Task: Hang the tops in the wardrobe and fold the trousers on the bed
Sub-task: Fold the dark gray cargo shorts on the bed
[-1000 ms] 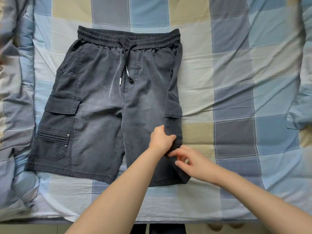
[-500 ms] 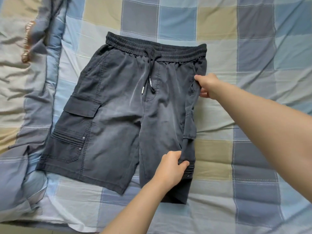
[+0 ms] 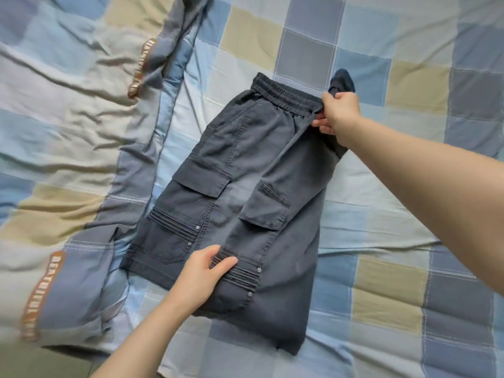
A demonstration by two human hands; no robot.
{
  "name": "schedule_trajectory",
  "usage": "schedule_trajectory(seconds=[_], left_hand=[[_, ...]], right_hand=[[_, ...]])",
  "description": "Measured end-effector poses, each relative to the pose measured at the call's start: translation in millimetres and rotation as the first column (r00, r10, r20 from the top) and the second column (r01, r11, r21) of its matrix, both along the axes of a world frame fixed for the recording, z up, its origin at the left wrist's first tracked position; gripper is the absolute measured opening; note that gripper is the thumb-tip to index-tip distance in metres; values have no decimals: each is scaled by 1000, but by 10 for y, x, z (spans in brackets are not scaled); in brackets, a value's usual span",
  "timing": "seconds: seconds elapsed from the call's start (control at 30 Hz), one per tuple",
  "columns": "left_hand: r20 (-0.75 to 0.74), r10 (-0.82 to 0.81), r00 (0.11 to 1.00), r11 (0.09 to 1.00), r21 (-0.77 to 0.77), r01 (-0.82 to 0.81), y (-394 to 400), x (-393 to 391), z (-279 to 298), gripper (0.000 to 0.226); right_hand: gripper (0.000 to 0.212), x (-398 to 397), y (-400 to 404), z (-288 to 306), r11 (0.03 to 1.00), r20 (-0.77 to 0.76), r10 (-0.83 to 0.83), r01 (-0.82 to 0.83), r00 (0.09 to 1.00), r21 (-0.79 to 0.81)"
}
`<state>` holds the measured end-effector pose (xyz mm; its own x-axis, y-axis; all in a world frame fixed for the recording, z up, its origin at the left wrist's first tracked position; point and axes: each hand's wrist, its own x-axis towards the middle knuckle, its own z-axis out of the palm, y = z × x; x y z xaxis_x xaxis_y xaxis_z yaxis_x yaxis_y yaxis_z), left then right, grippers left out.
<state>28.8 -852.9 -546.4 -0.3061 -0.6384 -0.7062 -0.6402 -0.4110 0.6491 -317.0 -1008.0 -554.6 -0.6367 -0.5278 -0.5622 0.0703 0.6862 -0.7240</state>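
Note:
Dark grey cargo shorts (image 3: 245, 192) lie on the checked bed cover (image 3: 395, 219), folded lengthwise with one leg laid over the other. Both side cargo pockets face up. My left hand (image 3: 201, 276) grips the top leg near its hem, thumb on the ribbed pocket band. My right hand (image 3: 338, 113) pinches the elastic waistband at its right end, where a bunched bit of fabric sticks up behind the fingers. The drawstring is hidden inside the fold.
A rumpled quilt (image 3: 68, 126) in the same blue, beige and grey check lies along the left, with an orange lettered band (image 3: 41, 293) on its edge. The bed's near edge runs along the bottom left.
Both hands have carried the right half of the shorts over to the left onto the other leg. The camera view has shifted closer and to the right.

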Motion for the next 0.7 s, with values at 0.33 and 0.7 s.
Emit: schedule_trajectory(seconds=[0.33, 0.7], left_hand=[[270, 175, 947, 978, -159, -135, -904, 1310, -627, 24], [446, 200, 872, 911, -413, 2, -898, 1380, -845, 7]], right_hand=[[29, 1055, -1108, -363, 981, -152, 183, -171, 971, 90], [26, 1234, -1413, -488, 898, -461, 438, -396, 772, 190]])
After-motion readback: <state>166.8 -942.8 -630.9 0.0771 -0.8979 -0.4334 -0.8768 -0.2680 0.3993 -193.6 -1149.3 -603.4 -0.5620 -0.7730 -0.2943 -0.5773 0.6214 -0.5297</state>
